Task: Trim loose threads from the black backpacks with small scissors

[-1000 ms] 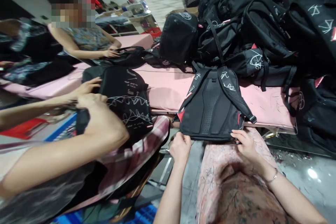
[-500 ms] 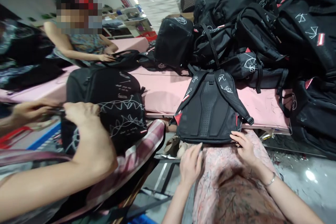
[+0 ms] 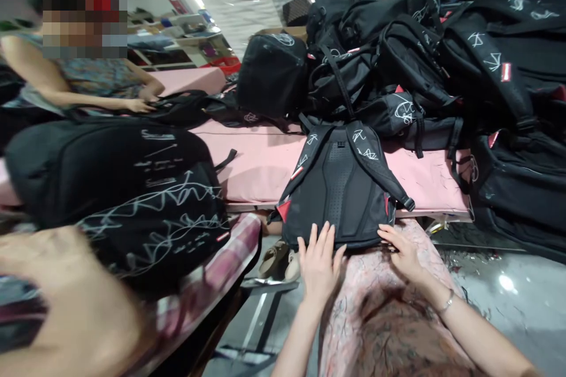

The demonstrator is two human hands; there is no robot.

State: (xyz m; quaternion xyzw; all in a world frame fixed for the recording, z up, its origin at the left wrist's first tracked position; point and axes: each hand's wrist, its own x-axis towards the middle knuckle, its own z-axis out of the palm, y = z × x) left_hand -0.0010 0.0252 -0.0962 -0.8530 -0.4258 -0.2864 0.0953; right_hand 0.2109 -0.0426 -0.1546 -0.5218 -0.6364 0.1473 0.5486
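A black backpack [image 3: 339, 200] lies in front of me, its padded back panel and shoulder straps facing up and its lower edge toward me. White scribbled lines mark the straps, and red patches show at the lower sides. My left hand [image 3: 319, 262] lies flat on the panel's lower edge, fingers spread. At the lower right corner, my right hand [image 3: 403, 252] touches the bag with bent fingers. Something small and dark shows under those fingers, too small to name.
A pink-covered table [image 3: 260, 171] runs across. Piled black backpacks [image 3: 411, 53] fill the back right. At left, a neighbour's arm [image 3: 75, 306] is beside another black backpack [image 3: 119, 188]. Across the table, a person [image 3: 97, 79] handles black straps. Shoes [image 3: 274, 258] show below.
My left hand has moved up from below the backpack's edge onto its panel. My right hand stays at the corner. The view has shifted, and the neighbour's arm and backpack appear closer.
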